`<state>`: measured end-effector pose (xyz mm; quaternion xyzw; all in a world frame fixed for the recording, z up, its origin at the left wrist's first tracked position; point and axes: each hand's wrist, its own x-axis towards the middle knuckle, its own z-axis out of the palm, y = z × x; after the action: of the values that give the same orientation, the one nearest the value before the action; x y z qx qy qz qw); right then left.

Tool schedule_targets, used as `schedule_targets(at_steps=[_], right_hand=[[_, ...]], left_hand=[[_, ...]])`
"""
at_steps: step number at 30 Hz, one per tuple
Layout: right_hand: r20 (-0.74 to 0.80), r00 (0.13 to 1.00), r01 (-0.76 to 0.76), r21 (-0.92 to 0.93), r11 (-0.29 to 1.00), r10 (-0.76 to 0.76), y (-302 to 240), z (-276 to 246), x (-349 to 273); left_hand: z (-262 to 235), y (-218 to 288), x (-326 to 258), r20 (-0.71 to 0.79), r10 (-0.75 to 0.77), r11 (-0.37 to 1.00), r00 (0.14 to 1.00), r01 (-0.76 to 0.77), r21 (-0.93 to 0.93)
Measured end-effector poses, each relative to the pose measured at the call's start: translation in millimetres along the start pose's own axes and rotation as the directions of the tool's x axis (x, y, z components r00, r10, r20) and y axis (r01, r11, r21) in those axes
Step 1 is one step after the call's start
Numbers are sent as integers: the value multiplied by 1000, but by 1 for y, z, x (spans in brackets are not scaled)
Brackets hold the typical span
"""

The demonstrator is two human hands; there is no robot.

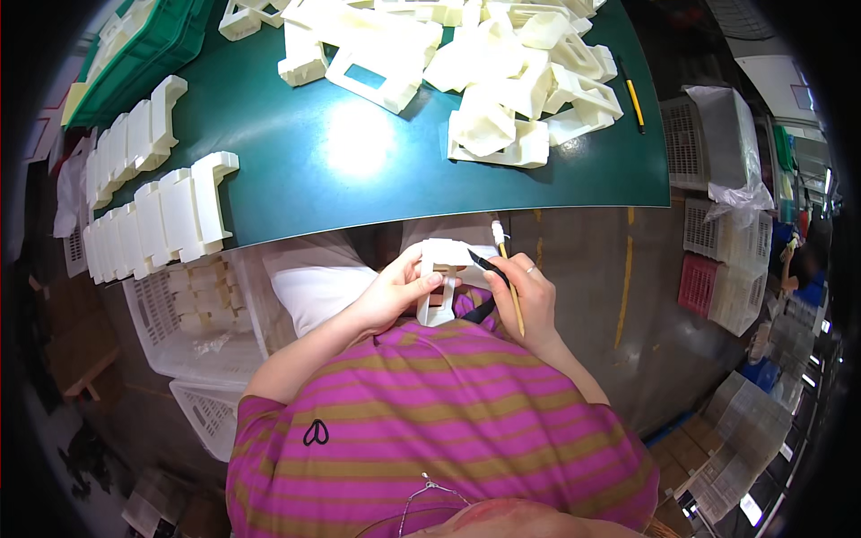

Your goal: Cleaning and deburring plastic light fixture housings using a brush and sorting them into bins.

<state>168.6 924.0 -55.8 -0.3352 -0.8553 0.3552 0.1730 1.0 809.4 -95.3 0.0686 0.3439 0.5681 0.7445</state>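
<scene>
My left hand (403, 285) is closed round a white moulded plastic frame (438, 309) with a rectangular opening, close against my striped shirt. In my right hand (529, 291) are two slim tools. One is a black pointed blade-like tool (482, 261), its tip at the frame's upper right edge; whether it touches cannot be made out. The other, a wooden stick (516, 309) with a white tip, points away from me between the fingers. Beyond both hands, a pile of similar cream-white plastic parts (502, 81) lies on the green table (296, 193).
Two rows of white parts (161, 220) stand at the table's left, below a green crate (166, 67). A yellow-and-black pen-like tool (634, 94) lies near the right edge. White baskets (161, 332) stand on the left floor; more baskets (731, 238) are stacked right.
</scene>
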Motion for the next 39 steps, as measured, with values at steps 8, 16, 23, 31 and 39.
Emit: schedule_targets(at_steps=[8,16,23,31,39], right_hand=[[70,996,-43,-124,991,52,40,13,-3],[-182,959,284,566,774,-219,-7,-2,18],[237,947,-318,581,750,217,-18,24,19],[-90,964,233,740,632,-251,-25,35,21],[-151,987,154,823,547,-52,-18,43,19]], left_hand=[[2,11,-6,70,71,997,995,-72,9],[-6,13,-12,-49,199,980,979,-200,-21],[-15,3,-33,-112,493,860,863,-463,214],[-19,3,-35,-175,573,798,801,-496,341],[-21,11,-38,-163,561,799,812,-480,362]])
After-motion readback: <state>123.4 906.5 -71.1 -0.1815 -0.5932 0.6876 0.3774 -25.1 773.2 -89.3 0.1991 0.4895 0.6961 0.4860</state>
